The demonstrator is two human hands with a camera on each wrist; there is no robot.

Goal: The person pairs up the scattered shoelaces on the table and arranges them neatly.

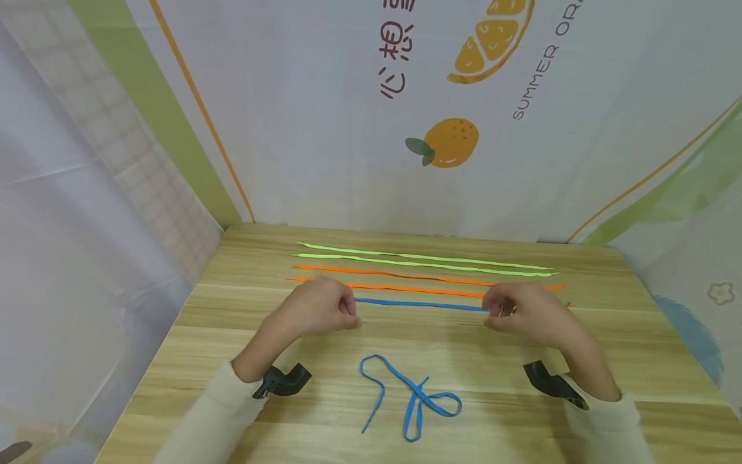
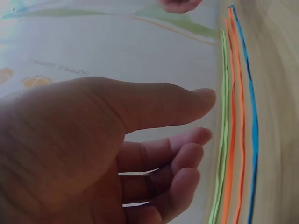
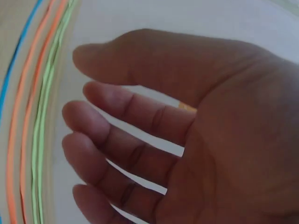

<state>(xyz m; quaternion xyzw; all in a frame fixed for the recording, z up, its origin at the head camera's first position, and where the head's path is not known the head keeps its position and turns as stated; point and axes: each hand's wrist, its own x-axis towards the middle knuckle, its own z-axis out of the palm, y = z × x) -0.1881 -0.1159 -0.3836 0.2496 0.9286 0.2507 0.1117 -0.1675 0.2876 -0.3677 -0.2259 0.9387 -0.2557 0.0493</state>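
My left hand (image 1: 326, 305) is above the table near the left part of a straight blue shoelace (image 1: 420, 304). Its fingers are loosely bent, with a gap below the thumb and nothing between them in the left wrist view. On the other side, my right hand (image 1: 530, 312) is over the right part of the same lace and hides some of it. The right wrist view shows relaxed, slightly bent fingers (image 3: 107, 100) and no object in them. Closer to me, a second blue shoelace (image 1: 417, 390) lies in loose loops on the wood.
Beyond the blue lace, two orange laces (image 1: 406, 289) and two light green laces (image 1: 406, 262) stretch side by side across the wooden table (image 1: 232, 361). A white curtain (image 1: 324, 161) printed with oranges hangs at the table's back edge.
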